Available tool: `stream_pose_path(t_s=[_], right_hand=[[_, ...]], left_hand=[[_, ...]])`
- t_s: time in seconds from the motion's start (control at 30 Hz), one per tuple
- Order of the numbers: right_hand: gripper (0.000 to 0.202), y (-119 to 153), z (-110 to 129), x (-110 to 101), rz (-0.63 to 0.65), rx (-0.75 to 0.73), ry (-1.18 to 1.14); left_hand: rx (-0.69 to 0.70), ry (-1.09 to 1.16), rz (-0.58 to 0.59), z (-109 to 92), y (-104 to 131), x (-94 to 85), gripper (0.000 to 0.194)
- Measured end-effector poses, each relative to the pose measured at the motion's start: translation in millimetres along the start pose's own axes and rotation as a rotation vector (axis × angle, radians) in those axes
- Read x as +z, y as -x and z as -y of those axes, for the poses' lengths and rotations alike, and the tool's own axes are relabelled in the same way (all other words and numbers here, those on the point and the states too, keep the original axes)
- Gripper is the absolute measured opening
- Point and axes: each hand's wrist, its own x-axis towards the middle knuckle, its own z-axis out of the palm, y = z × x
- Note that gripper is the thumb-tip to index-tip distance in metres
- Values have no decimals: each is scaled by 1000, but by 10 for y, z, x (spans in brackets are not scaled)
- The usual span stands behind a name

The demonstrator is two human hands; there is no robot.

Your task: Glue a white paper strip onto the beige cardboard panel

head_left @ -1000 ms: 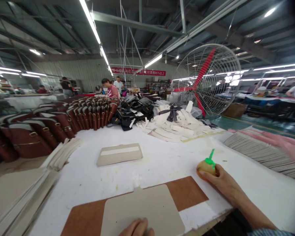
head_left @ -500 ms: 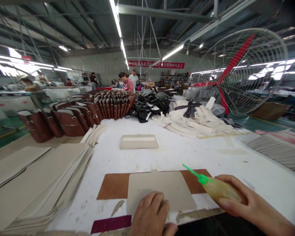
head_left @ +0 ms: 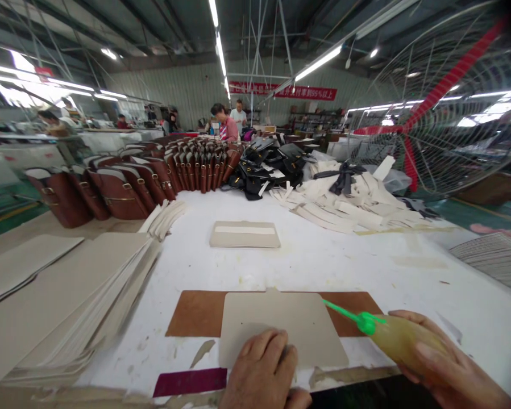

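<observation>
Fingers of the left hand [head_left: 264, 372] lie flat on the near edge of a pale grey card panel with rounded corners [head_left: 283, 326], pressing it down; that hand's grip is spread open, closed on nothing. The panel lies on a brown rectangular board [head_left: 195, 312], which shows on both sides of it, and the board lies on the white counter [head_left: 336, 261] close to the near edge. The right hand [head_left: 447, 363] has its grip wrapped around a soft yellowish squeeze bottle with a green nozzle [head_left: 395, 336], held tilted nearly level, and the nozzle tip points left over the panel's right far corner; whether the tip touches the card cannot be told. A dark magenta strip [head_left: 191, 382] lies at the counter's near edge, just left of the left hand. To the left sits a stack of large grey card sheets [head_left: 67, 301]. Further back, a small grey folded piece with a white band [head_left: 244, 234] lies alone, and behind it stand a row of brown leather bags [head_left: 123, 190], a pile of black bags [head_left: 268, 167] and a heap of cream strips [head_left: 349, 207]. A large caged fan with red blades [head_left: 443, 113] stands at right.
</observation>
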Motion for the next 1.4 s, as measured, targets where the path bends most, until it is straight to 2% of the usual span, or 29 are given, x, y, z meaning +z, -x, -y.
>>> stream_pose_path(t_s=[0.1, 0.23, 0.37, 0.57, 0.73, 1.23, 1.4], right_hand=[[54, -32, -73, -72, -35, -35, 206], [57, -54, -34, -183, -87, -134, 536], [57, -76, 35, -193, -97, -192, 687], [52, -86, 104, -69, -70, -252, 691], [49, -116, 199, -12, -67, -301, 703], [56, -201, 443, 82, -17, -136, 824], [57, -178, 619, 251, -12, -145, 787]], left_hand=[[8, 4, 30, 4, 29, 4, 57], [0, 17, 55, -16, 22, -35, 52], [-14, 19, 60, -15, 11, -66, 49], [11, 0, 83, -6, 10, -69, 49], [7, 0, 40, -20, -16, -70, 49], [33, -36, 46, -12, -38, -88, 50], [18, -53, -42, -12, -71, -68, 46]])
